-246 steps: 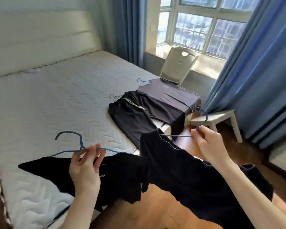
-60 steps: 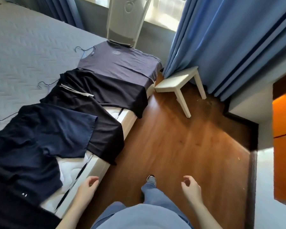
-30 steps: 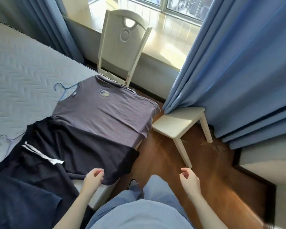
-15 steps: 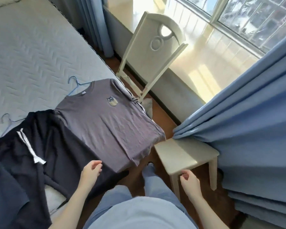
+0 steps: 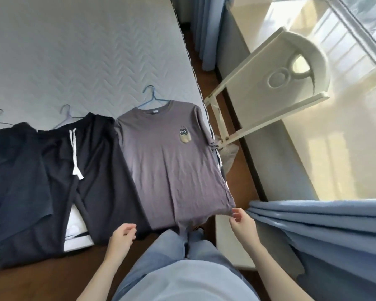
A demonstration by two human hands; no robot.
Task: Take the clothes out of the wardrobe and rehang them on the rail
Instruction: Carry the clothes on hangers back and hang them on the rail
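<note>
Nearby: white chair [image 5: 267, 81], blue curtain [image 5: 326, 231] crowd grey T-shirt [image 5: 169, 161]; both hands [image 5: 242, 224] loose, empty.

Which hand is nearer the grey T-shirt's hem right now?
The right hand: its fingertips are at the bottom right corner of the grey T-shirt. The left hand hangs open below the black shorts, left of that hem.

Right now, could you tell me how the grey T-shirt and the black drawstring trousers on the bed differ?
The grey T-shirt is light with a small cat print; the black drawstring trousers are dark with a white cord. The T-shirt lies nearest the chair, the trousers farther away. Both lie flat on hangers, overhanging the mattress.
</note>
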